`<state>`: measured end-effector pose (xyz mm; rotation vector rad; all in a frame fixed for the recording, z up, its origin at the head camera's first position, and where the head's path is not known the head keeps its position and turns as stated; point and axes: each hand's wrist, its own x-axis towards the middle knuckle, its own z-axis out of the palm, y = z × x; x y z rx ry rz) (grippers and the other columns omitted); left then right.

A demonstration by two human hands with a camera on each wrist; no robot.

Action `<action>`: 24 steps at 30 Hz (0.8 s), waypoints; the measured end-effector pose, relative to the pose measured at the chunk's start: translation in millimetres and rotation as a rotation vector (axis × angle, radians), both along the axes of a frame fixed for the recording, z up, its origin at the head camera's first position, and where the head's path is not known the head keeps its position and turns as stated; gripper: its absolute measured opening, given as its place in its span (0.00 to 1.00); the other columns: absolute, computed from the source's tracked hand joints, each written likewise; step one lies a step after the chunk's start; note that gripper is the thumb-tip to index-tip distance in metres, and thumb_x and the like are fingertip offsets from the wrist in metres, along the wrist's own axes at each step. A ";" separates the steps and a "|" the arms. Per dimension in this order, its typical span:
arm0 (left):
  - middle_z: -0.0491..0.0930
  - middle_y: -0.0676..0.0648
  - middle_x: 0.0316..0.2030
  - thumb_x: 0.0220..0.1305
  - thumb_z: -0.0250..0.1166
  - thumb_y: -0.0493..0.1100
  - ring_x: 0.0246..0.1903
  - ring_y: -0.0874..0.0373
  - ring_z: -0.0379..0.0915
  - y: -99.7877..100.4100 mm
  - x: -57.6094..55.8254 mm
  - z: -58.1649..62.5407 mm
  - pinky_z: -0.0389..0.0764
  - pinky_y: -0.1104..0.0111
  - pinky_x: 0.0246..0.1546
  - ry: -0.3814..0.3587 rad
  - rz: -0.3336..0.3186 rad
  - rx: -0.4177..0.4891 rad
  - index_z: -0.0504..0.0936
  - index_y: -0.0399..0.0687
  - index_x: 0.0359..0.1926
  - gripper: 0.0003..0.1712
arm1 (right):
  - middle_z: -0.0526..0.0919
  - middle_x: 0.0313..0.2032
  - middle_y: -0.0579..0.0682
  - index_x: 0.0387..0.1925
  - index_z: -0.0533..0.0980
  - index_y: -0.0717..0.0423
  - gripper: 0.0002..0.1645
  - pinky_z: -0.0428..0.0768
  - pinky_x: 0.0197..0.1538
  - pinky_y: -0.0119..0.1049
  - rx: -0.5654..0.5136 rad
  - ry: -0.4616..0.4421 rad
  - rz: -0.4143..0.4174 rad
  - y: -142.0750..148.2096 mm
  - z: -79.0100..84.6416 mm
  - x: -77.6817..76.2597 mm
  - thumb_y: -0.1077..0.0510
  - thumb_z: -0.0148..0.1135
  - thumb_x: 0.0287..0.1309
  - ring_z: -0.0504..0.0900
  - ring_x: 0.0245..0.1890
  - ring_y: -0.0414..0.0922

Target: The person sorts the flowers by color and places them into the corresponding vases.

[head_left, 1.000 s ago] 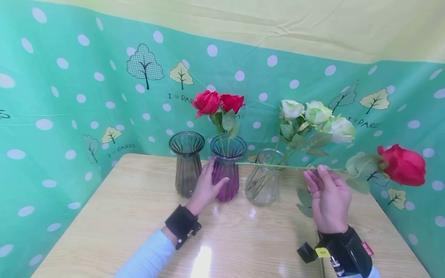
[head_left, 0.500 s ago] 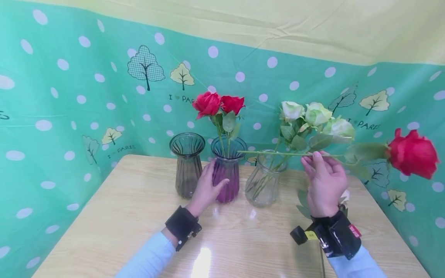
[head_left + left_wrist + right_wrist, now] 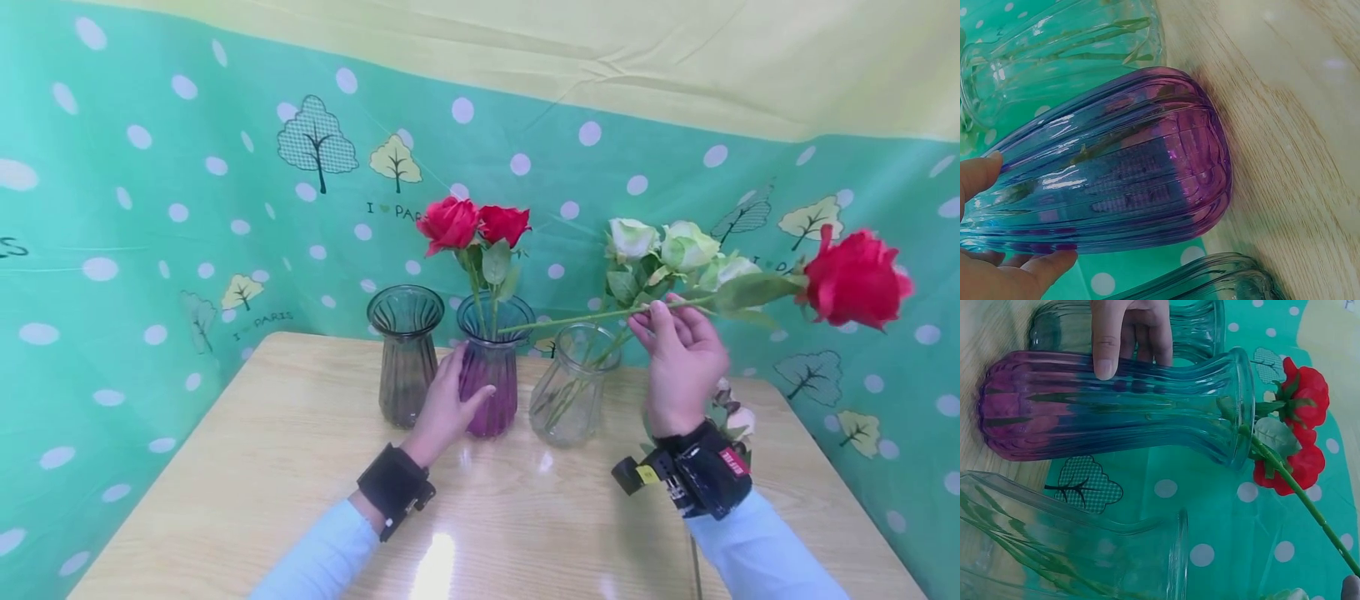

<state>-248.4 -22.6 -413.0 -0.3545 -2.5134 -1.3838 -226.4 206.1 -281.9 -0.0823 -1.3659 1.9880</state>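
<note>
My left hand holds the side of a ribbed blue-purple glass vase, thumb on one side and fingers on the other, as the left wrist view shows. Two red roses stand in that vase. Between thumb and fingers, my right hand pinches the green stem of a third red rose. Its bloom points right and slightly up. The stem's cut end is at the vase's rim in the right wrist view; whether it touches the glass I cannot tell.
A grey glass vase stands left of the blue-purple one. To its right is a clear vase with white-green roses. Pale flowers lie on the wooden table beside my right wrist. A dotted curtain hangs behind.
My right hand has risen and shifted left, lifting the rose's bloom, so the stem now slopes down to the vase's rim. My left hand stays on the vase.
</note>
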 end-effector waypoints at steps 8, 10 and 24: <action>0.57 0.35 0.68 0.59 0.65 0.49 0.65 0.40 0.59 0.4 -0.4 0.2 0.64 0.49 0.66 0.003 0.002 -0.001 0.50 0.40 0.71 0.47 | 0.84 0.28 0.52 0.44 0.79 0.66 0.15 0.85 0.38 0.32 0.121 0.030 0.023 -14.3 8.0 -16.8 0.65 0.65 0.53 0.84 0.26 0.41; 0.58 0.35 0.68 0.59 0.65 0.49 0.65 0.40 0.59 0.4 -0.3 -0.2 0.64 0.49 0.66 0.001 0.001 -0.001 0.50 0.40 0.71 0.47 | 0.85 0.27 0.50 0.45 0.79 0.67 0.15 0.85 0.37 0.32 0.154 0.033 0.040 -18.9 9.0 -20.9 0.65 0.63 0.55 0.84 0.26 0.40; 0.57 0.35 0.68 0.59 0.65 0.48 0.65 0.40 0.59 0.8 -1.3 0.1 0.64 0.49 0.65 0.004 -0.001 -0.014 0.50 0.39 0.71 0.47 | 0.81 0.32 0.53 0.47 0.76 0.70 0.16 0.84 0.40 0.27 0.455 -0.152 0.214 -45.1 10.8 -43.2 0.62 0.49 0.67 0.81 0.27 0.35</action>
